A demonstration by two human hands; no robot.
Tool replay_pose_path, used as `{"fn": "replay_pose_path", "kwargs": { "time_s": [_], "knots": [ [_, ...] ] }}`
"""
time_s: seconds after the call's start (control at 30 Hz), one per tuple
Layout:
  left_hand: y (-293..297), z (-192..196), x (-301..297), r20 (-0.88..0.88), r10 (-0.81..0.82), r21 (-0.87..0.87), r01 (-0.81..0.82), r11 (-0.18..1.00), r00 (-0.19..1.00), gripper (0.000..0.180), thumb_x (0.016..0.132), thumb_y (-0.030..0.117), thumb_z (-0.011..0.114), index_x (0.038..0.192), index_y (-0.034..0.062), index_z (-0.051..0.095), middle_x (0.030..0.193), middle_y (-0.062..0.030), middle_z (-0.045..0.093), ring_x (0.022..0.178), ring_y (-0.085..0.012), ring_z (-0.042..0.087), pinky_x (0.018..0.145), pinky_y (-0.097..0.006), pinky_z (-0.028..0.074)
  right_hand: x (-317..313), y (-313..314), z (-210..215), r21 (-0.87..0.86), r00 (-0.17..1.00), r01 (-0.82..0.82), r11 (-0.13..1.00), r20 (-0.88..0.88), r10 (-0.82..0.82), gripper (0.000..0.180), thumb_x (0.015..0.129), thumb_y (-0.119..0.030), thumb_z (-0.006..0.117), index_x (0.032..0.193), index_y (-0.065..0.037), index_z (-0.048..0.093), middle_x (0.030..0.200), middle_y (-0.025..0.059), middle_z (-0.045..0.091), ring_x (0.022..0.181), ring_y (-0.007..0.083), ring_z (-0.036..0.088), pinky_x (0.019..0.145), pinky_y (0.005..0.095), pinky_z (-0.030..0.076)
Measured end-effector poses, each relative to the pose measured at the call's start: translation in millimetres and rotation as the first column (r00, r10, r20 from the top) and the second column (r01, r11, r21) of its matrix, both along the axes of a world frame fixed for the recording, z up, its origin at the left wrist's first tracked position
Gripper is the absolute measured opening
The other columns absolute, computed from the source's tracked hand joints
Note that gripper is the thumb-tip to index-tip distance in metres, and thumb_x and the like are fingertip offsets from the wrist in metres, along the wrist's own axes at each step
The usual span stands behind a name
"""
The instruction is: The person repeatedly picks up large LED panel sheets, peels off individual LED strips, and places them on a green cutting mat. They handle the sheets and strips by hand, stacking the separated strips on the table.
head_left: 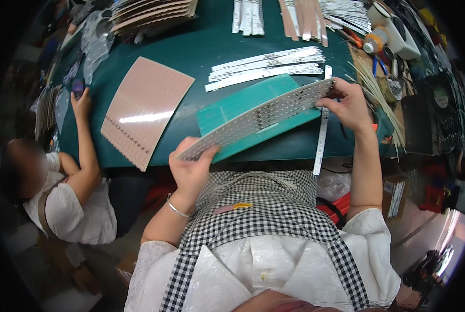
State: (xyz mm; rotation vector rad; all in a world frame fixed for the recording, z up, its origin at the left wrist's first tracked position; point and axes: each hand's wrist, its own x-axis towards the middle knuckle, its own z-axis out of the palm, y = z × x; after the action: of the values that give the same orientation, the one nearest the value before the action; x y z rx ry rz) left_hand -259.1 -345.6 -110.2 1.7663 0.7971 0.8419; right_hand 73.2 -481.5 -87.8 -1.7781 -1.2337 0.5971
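Observation:
A thin light-grey panel dotted with rows of small holes or marks [289, 105] is held up at a tilt by its two ends. My left hand [189, 165] pinches its near left end, thumb on the face towards me. My right hand [349, 101] grips the far right end between thumb and fingers. Below and behind the panel lies a green block or board [227, 114], partly hidden by it. A narrow white strip like a ruler [321, 143] lies by my right hand, its near end reaching past the table edge.
A pinkish ridged sheet [144, 99] lies left on the dark green table [190, 52]. Printed white strips [269, 65] lie beyond the block. Stacked sheets [151, 15] stand far left; a bottle [375, 40], tools and thin sticks [380, 99] crowd the right. Another person [73, 192] sits left.

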Motion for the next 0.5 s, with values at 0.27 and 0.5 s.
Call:
{"fn": "replay_pose_path", "kwargs": {
  "time_s": [0.27, 0.5],
  "knots": [
    [-3.7, -15.2, 6.7, 0.095, -0.132, 0.507, 0.066, 0.859, 0.987, 0.009, 0.08, -0.003, 0.065, 0.089, -0.0009, 0.062, 0.087, -0.0156, 0.07, 0.082, -0.0266, 0.07, 0.074, -0.032, 0.057, -21.2, -8.9, -29.3, 0.404, 0.953, 0.093, 0.91, 0.228, -0.199, 0.02, 0.07, 0.007, 0.07, 0.088, -0.001, 0.066, 0.08, 0.0088, 0.07, 0.073, 0.0184, 0.069, 0.065, 0.0268, 0.053],
    [7.6, -17.2, 4.1, 0.072, -0.349, 0.62, 0.232, 0.749, 0.934, 0.005, 0.086, -0.002, 0.053, 0.088, -0.0006, 0.057, 0.088, -0.0213, 0.068, 0.089, -0.035, 0.068, 0.082, -0.044, 0.055, -23.1, -10.1, -45.0, 0.455, 0.964, 0.165, 0.875, 0.113, -0.241, 0.021, 0.076, 0.0, 0.069, 0.096, -0.001, 0.067, 0.089, 0.0086, 0.07, 0.079, 0.0157, 0.068, 0.071, 0.0257, 0.053]
  ]
}}
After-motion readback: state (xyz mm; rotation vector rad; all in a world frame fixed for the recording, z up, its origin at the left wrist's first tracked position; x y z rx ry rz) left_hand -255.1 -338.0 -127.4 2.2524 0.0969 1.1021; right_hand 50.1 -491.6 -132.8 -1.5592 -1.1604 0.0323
